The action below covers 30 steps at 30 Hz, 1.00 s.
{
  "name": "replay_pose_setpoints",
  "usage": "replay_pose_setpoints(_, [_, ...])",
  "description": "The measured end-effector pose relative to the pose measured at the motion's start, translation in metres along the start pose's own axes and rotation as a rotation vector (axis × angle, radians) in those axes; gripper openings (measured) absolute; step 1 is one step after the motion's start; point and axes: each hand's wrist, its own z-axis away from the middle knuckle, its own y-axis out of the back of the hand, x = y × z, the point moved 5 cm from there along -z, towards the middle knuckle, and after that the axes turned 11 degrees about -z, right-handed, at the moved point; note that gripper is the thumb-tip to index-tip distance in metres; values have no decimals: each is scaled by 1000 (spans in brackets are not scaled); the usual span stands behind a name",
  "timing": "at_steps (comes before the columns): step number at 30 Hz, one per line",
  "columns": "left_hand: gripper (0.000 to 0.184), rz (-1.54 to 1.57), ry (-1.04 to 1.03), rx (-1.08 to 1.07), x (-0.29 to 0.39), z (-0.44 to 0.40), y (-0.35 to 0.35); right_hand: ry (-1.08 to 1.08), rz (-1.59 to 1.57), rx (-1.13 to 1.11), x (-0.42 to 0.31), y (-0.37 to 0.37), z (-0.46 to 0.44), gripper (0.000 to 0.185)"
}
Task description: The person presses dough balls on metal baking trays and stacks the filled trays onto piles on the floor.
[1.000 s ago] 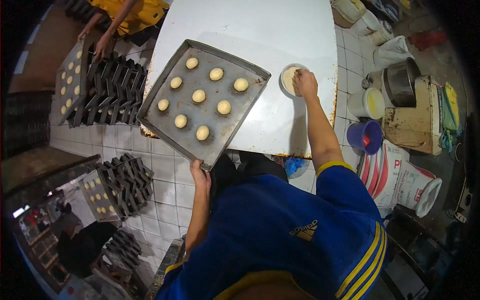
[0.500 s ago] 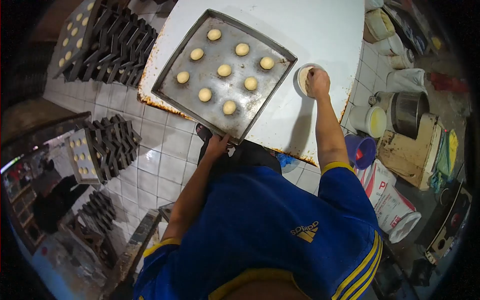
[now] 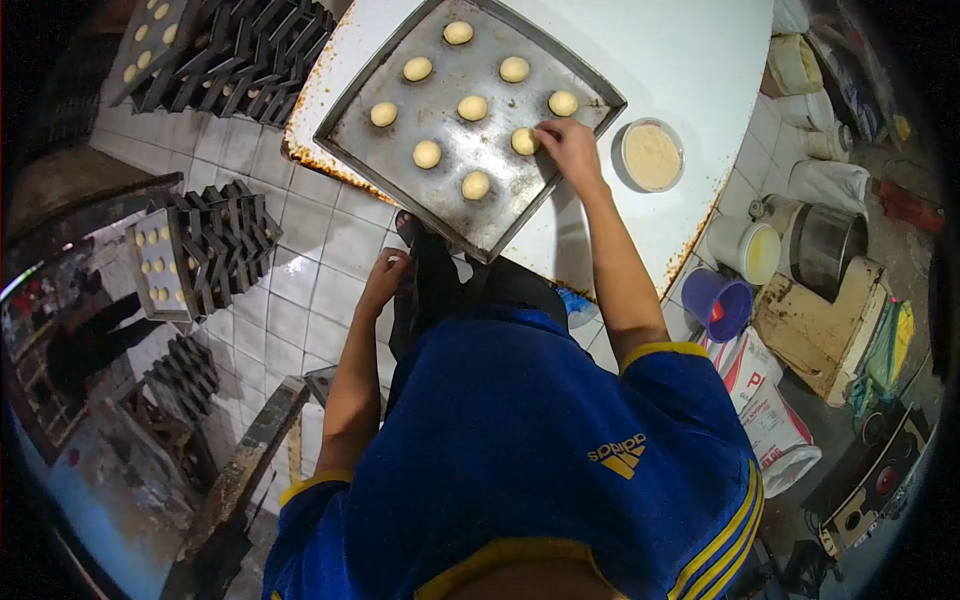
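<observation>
A metal baking tray [image 3: 345,150] lies at an angle on the white table, with several round dough balls [image 3: 472,108] spaced over it. My right hand [image 3: 572,155] reaches over the tray's right side, its fingertips pinched together at a dough ball [image 3: 522,141]. Anything between those fingertips is too small to make out. To the right of the tray stands a round tub [image 3: 653,156] of pale beige powder or crumbs. My left hand [image 3: 387,275] hangs beside my leg, below the tray's near edge, fingers loosely bent and holding nothing.
The white table [image 3: 690,90] has rusty edges. Racks [image 3: 235,65] of dough trays stand on the tiled floor at left, with another rack [image 3: 215,250] nearer. At right are a white bucket [image 3: 745,248], a purple bucket [image 3: 716,302], a metal pot [image 3: 830,238] and a printed sack [image 3: 770,420].
My right hand has left the tub and moved left to a dough ball on the tray. My left hand has let go of the tray's near corner and dropped to the left.
</observation>
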Motion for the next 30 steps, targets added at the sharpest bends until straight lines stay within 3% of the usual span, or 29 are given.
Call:
replay_pose_setpoints(1, [29,2,77,28,-9,6,5,140,104,-11,-5,-11,-4,20])
replay_pose_setpoints(5, [32,2,168,108,-39,32,23,109,280,-77,9,-45,-5,17])
replay_pose_setpoints(8, [32,18,200,141,-67,45,27,237,505,-104,15,-55,5,16])
replay_pose_setpoints(13, [30,43,312,188,-100,58,29,261,571,-69,-21,-48,41,36])
replay_pose_setpoints(15, [32,48,316,183,-99,63,28,211,604,-130,-13,-44,46,44])
replay_pose_setpoints(17, [34,65,332,176,-99,65,29,211,381,-48,-9,-21,40,39])
replay_pose_setpoints(19, [34,72,342,187,-98,65,30,190,150,226,7,32,28,27])
replay_pose_setpoints(20, [34,78,356,198,-99,67,30,130,182,425,22,60,28,28])
replay_pose_setpoints(22, [34,86,343,197,-100,70,30,-114,186,521,49,111,31,29])
replay_pose_setpoints(24, [33,77,342,198,-96,69,30,-247,520,452,90,129,32,29])
replay_pose_setpoints(27, [31,80,318,180,-101,63,29,-302,509,283,107,131,29,28])
replay_pose_setpoints(30, [31,97,305,203,-103,65,31,-304,538,285,111,128,27,28])
